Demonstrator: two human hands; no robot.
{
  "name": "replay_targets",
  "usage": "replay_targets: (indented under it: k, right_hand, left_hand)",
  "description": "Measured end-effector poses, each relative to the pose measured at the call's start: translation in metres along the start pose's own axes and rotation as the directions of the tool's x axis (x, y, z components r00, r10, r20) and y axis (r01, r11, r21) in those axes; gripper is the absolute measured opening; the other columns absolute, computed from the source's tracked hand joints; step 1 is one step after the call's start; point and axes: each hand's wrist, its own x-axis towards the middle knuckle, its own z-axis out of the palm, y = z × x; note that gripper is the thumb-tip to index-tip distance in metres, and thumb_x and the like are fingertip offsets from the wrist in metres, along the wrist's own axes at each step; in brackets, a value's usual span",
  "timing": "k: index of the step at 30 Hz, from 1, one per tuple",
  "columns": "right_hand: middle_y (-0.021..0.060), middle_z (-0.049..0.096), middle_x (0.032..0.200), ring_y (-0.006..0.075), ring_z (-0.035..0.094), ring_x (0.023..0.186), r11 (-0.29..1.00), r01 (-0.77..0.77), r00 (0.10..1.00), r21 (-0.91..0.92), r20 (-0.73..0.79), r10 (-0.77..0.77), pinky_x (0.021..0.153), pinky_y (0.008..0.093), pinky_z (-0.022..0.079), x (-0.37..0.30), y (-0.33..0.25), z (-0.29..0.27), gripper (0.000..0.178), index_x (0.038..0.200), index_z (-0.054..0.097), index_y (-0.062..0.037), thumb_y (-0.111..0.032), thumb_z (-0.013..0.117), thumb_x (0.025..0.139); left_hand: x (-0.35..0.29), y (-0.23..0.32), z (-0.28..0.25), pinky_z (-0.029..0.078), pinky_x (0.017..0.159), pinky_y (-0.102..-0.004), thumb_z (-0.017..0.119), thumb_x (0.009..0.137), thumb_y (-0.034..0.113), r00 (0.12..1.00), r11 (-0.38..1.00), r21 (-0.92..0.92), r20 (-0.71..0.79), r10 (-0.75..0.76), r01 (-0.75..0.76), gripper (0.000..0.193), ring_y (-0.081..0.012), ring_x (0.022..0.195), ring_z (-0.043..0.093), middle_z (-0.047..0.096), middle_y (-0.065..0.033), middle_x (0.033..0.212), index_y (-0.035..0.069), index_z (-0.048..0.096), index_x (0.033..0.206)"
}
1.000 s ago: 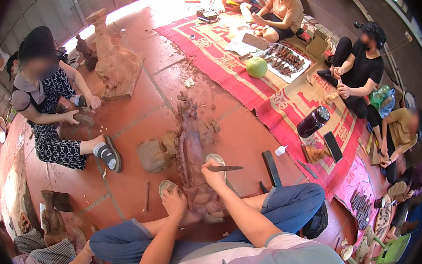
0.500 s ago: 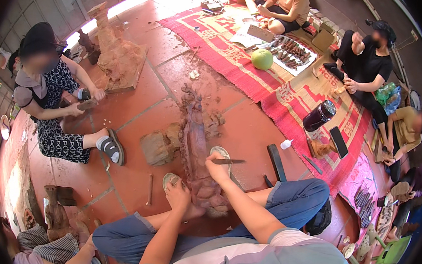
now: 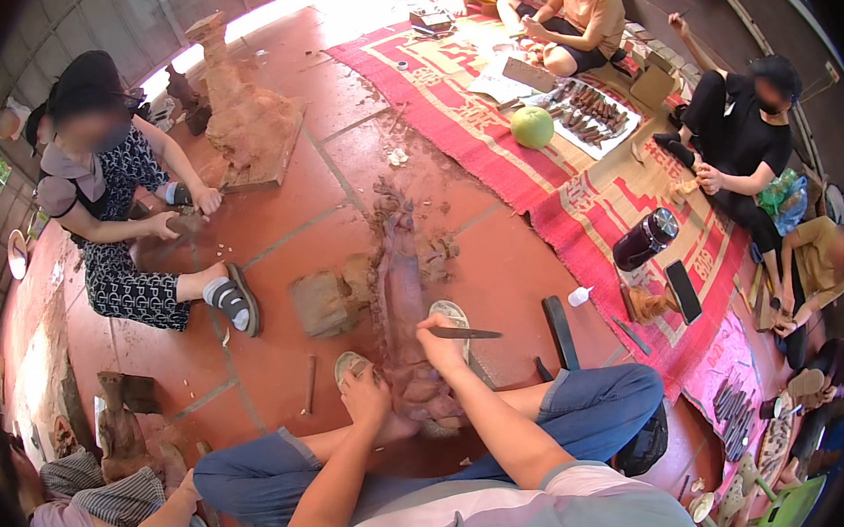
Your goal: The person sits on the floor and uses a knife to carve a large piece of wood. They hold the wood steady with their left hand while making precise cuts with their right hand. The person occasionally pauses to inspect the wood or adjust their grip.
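Note:
A long reddish-brown wood carving (image 3: 402,287) lies between my legs, its ornate narrow end pointing away from me and its rounded end close to my feet. In my right hand (image 3: 438,345) is a slim dark carving tool (image 3: 468,334). The tool's tapered length sticks out to the right above the floor, and the end toward the carving is hidden by my fingers. My left hand (image 3: 367,396) is closed against the left side of the carving's near end, beside my left sandal (image 3: 352,364). Its fingertips are partly hidden.
Rough wood blocks (image 3: 323,303) sit left of the carving; a thin rod (image 3: 310,384) lies nearer. At right are a black bar (image 3: 560,333), white bottle (image 3: 579,296), dark flask (image 3: 645,239) and phone (image 3: 682,291). A co-worker (image 3: 117,187) sits left; others sit around the red mat (image 3: 510,176).
The whole view has shifted slightly. My hands keep nearly the same places on the carving. At the upper right, a co-worker in black has raised an arm with a thin tool.

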Motion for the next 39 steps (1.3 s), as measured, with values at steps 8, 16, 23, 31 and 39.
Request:
replay_targets:
  k: [8, 16, 23, 31, 39]
  right_hand:
    - [0.0086, 0.061, 0.075, 0.0178, 0.058, 0.076, 0.998, -0.042, 0.997, 0.049, -0.06, 0.045, 0.068, 0.033, 0.046, -0.007, 0.003, -0.004, 0.009, 0.082, 0.06, -0.0049, -0.012, 0.062, 0.077]
    - [0.0017, 0.056, 0.067, 0.0096, 0.056, 0.061, 0.826, -0.042, 0.998, 0.562, -0.01, 0.058, 0.054, 0.0235, 0.044, -0.024, 0.057, -0.012, 0.01, 0.078, 0.055, -0.0063, -0.006, 0.061, 0.085]
    - [0.0111, 0.062, 0.08, 0.0147, 0.062, 0.066, 0.748, -0.142, 0.975, 0.648, -0.039, 0.219, 0.054, 0.0244, 0.049, -0.017, 0.038, -0.019, 0.025, 0.098, 0.041, -0.0085, 0.002, 0.058, 0.084]
    - [0.0108, 0.062, 0.083, 0.0142, 0.064, 0.07, 0.838, -0.027, 0.984, 0.545, -0.134, 0.119, 0.063, 0.0253, 0.052, -0.022, 0.046, -0.011, 0.026, 0.099, 0.043, -0.0042, 0.004, 0.061, 0.082]
    - [0.0046, 0.061, 0.082, 0.0115, 0.06, 0.073, 0.83, -0.047, 0.988, 0.556, -0.097, 0.121, 0.066, 0.0247, 0.049, -0.019, 0.027, -0.015, 0.014, 0.085, 0.052, -0.0036, -0.002, 0.066, 0.084]
  left_hand:
    - [-0.002, -0.003, -0.003, 0.043, 0.089, -0.0487, 0.06, 0.081, 0.027, 1.0, 1.0, 0.014, -0.002, 0.01, -0.01, 0.041, -0.0409, 0.109, 0.048, 0.042, -0.0215, 0.123, 0.016, 0.059, 0.12]
    - [-0.005, -0.02, 0.012, 0.039, 0.096, -0.0495, 0.061, 0.08, 0.025, 0.997, 0.997, -0.036, -0.042, 0.07, -0.071, 0.044, -0.0417, 0.118, 0.043, 0.041, -0.024, 0.128, 0.016, 0.057, 0.122]
    - [0.003, -0.005, 0.002, 0.04, 0.094, -0.0498, 0.06, 0.079, 0.033, 1.0, 1.0, 0.005, 0.001, 0.009, -0.009, 0.042, -0.0424, 0.112, 0.046, 0.046, -0.0252, 0.121, 0.017, 0.061, 0.118]
    - [-0.002, -0.011, 0.003, 0.041, 0.092, -0.0502, 0.062, 0.077, 0.03, 0.998, 0.998, -0.022, -0.028, 0.058, -0.059, 0.045, -0.0416, 0.112, 0.047, 0.047, -0.0236, 0.116, 0.018, 0.058, 0.12]
    - [0.006, 0.005, -0.014, 0.041, 0.093, -0.0509, 0.063, 0.079, 0.026, 0.998, 0.996, -0.047, 0.0, 0.069, -0.069, 0.045, -0.0419, 0.116, 0.043, 0.042, -0.023, 0.123, 0.018, 0.057, 0.122]
